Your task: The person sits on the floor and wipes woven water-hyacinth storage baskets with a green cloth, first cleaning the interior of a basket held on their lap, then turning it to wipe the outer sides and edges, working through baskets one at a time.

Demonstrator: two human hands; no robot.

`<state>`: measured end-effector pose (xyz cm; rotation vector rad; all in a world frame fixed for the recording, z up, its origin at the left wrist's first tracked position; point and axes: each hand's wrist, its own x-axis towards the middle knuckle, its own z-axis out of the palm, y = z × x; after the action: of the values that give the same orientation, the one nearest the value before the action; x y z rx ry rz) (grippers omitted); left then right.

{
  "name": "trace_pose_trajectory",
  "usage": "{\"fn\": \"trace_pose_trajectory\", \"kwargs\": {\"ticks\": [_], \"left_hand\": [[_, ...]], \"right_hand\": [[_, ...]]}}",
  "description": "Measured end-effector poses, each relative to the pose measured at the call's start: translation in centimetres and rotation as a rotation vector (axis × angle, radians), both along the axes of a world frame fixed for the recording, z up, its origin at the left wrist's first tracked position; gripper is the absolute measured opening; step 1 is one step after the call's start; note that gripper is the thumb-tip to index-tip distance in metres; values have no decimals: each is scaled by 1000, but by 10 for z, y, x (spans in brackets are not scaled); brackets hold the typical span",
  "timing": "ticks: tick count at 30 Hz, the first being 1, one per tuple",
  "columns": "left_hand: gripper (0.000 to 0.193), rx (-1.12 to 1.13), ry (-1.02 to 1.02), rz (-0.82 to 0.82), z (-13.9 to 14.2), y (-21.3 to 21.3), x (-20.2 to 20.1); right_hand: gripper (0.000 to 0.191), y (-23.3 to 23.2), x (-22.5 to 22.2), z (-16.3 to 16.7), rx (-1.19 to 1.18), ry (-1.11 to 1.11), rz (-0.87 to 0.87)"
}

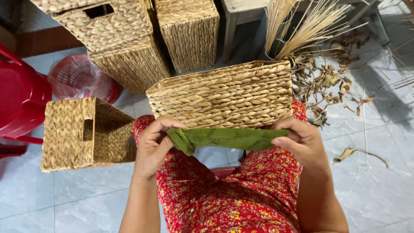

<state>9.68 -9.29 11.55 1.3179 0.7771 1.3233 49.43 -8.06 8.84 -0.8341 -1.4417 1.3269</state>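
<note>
On the person's lap, over red flowered cloth, a woven straw basket lies tipped on its side, its plaited wall facing the camera and its near lower edge resting against both hands. Along that lower edge runs a folded green cloth, stretched flat between the two hands and touching the basket. The left hand pinches the cloth's left end, its fingers curled together over the basket's edge and the thumb pressed on the cloth from below. The right hand grips the cloth's right end the same way, fingers closed over the top and thumb laid along the green fabric. On the pale tiled floor to the left, a smaller square basket with a cut-out handle hole lies on its side, open mouth facing right, just beside the person's knee. Behind it stand more woven baskets, stacked and leaning, with another tall one next to them. A red plastic chair shows at the left edge, near a red plastic basket wrapped in clear film. At the upper right, a bundle of pale reeds fans out above scattered dry leaves on the floor.
</note>
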Motion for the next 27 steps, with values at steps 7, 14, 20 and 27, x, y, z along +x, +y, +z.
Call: {"fn": "trace_pose_trajectory", "kwargs": {"ticks": [7, 14, 20, 27], "left_hand": [[15, -74, -142, -104, 9, 12, -11], [21, 161, 388, 359, 17, 89, -11], [15, 89, 380, 521, -1, 112, 1], [11, -52, 340, 328, -4, 89, -3]], "right_hand": [[17, 18, -5, 52, 243, -174, -132], [18, 121, -36, 55, 294, -471, -370], [13, 135, -57, 23, 393, -349, -442], [12, 116, -46, 19, 142, -238, -374]]}}
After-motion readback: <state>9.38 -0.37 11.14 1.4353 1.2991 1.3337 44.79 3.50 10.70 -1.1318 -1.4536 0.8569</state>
